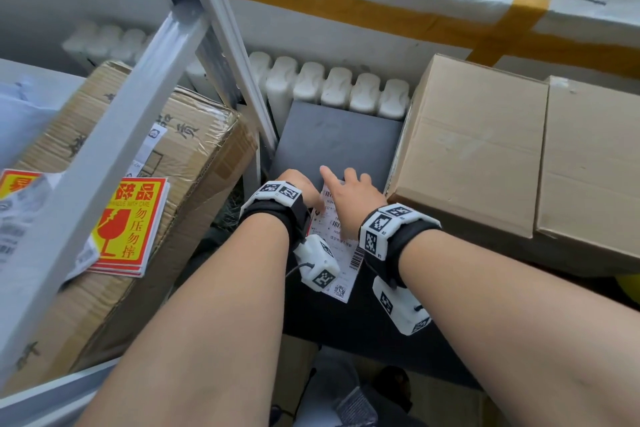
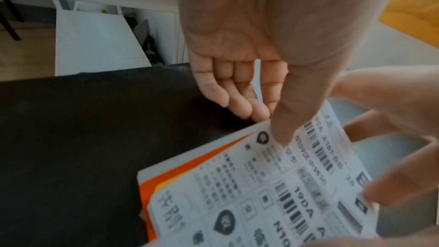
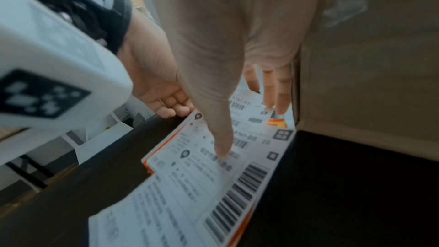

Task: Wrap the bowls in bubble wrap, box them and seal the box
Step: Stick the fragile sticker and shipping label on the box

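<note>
A stack of white shipping labels (image 1: 341, 274) with barcodes and orange backing lies on a dark flat surface (image 1: 336, 139). My left hand (image 1: 311, 198) pinches the near-left corner of the top label (image 2: 273, 185), with the thumb on top and the fingers (image 2: 237, 104) curled at its edge. My right hand (image 1: 346, 184) rests on the same label (image 3: 190, 185); its thumb presses down on the print and its straight fingers (image 3: 273, 97) reach the far end. No bowl or bubble wrap is in view.
A closed taped cardboard box (image 1: 474, 139) stands tight against my right hand. On the left a larger carton (image 1: 194, 149) carries red-and-yellow fragile stickers (image 1: 131, 218). A grey metal rack frame (image 1: 138, 114) slants across the left. A white radiator (image 1: 329, 87) runs behind.
</note>
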Tool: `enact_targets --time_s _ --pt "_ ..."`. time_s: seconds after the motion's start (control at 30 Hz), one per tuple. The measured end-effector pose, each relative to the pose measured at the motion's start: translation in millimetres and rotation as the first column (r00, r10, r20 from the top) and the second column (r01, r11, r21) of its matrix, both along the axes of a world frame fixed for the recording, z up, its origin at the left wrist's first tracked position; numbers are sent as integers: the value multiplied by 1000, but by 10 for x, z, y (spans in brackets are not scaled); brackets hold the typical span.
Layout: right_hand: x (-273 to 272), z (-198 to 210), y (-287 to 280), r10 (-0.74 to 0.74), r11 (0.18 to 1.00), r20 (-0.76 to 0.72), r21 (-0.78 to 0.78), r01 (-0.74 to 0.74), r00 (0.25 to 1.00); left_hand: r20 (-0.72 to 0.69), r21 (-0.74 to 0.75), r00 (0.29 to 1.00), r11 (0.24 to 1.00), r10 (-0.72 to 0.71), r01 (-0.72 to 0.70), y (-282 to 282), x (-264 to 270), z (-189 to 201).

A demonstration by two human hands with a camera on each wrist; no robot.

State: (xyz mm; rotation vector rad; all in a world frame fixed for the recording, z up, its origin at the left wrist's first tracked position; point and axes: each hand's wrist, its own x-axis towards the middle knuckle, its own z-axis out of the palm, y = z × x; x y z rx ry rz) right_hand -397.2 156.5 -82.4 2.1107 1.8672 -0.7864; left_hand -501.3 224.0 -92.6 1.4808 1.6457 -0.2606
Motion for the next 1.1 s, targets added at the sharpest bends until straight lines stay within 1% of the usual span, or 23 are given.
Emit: enact_targets --time_s 0.13,0.2,0.27,0.4,0.53,0.7,0.8,0.93,1.0,1.1 --pt "-29 -2 0 -40 997 16 71 38 999 84 -44 994 997 69 -66 46 -75 24" --pt "-31 23 9 -42 993 28 111 39 999 117 -69 990 995 84 -76 61 -119 14" --pt "-23 61 24 -39 993 33 116 35 999 152 -103 985 993 79 -64 58 -161 3" --pt "-17 140 112 -111 993 39 44 109 993 150 -153 984 985 97 -74 51 -211 -32" --pt "2 160 188 -164 986 35 22 163 986 162 -152 978 983 129 -104 63 -224 -52" --pt "36 130 195 -154 984 -32 -99 150 988 180 -175 973 978 142 -111 74 -239 -69" --pt "23 147 193 -160 979 -38 -131 154 986 205 -192 959 969 196 -157 82 -252 -50" --pt "6 146 178 -160 982 -8 -100 158 987 276 -230 912 942 304 -244 45 -261 -29" --pt "-1 148 171 -173 982 1 -77 173 985 284 -186 909 947 306 -260 46 -255 -45" --pt "2 173 173 -195 979 -26 -67 193 980 251 -33 944 976 216 -215 55 -238 -61"
